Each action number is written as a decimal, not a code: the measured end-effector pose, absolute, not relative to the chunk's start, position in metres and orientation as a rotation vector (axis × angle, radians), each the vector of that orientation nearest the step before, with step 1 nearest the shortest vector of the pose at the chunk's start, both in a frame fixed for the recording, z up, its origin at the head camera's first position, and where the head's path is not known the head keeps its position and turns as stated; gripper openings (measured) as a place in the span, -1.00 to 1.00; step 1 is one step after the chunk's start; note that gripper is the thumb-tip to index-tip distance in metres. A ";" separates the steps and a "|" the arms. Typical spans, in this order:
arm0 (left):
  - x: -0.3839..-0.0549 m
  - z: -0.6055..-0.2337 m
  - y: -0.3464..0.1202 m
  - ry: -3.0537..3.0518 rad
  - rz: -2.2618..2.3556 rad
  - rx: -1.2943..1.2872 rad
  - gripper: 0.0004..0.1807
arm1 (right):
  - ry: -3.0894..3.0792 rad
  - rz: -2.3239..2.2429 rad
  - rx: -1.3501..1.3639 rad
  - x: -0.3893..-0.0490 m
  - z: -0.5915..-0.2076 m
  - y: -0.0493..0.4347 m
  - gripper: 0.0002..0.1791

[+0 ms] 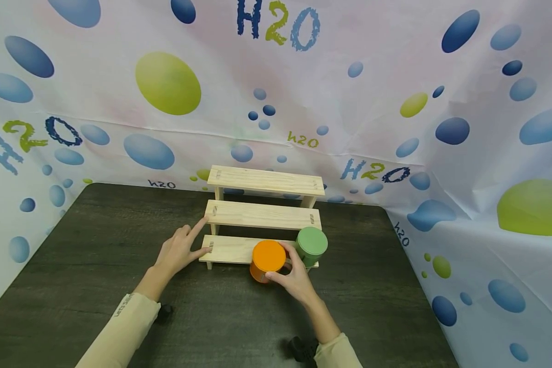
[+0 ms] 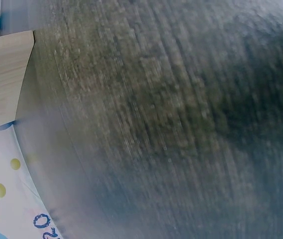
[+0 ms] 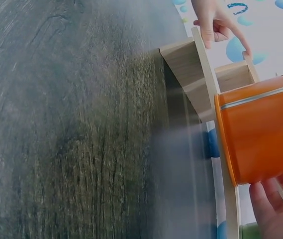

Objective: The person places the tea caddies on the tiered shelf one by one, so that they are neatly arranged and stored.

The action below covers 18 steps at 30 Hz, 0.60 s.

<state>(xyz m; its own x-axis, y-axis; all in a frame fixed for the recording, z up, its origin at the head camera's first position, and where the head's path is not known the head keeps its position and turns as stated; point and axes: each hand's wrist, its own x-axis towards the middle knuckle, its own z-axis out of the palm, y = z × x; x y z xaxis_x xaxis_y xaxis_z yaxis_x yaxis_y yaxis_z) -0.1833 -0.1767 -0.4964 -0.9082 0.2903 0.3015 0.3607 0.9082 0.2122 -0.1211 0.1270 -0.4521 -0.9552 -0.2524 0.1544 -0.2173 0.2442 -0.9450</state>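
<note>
A three-tier wooden step shelf (image 1: 263, 215) stands on the dark table. My right hand (image 1: 298, 278) grips a cylindrical orange lidded canister (image 1: 268, 257) from its right side, thumb in front and fingers at the back. In the right wrist view, the base of the canister (image 3: 265, 132) meets the lowest plank. Just right of it, a green lidded canister (image 1: 312, 244) stands at the right end of that tier. My left hand (image 1: 177, 250) is at the shelf's left end, its index finger by the middle tier and its thumb by the lowest one.
Behind the shelf hangs a white sheet (image 1: 221, 112) printed with blue and green spots and H2O lettering; it also covers the sides. The dark wooden tabletop (image 1: 221, 322) extends in front of the shelf and to both sides.
</note>
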 end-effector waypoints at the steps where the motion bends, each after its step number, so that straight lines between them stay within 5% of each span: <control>1: -0.183 -0.496 -0.177 -2.810 -0.384 -0.488 -0.05 | 2.457 -1.857 -0.462 -0.121 -0.453 0.127 -0.22; 18: -0.183 -0.496 -0.176 -2.840 -0.379 -0.477 -0.03 | 2.473 -1.906 -0.433 -0.127 -0.455 0.119 -0.20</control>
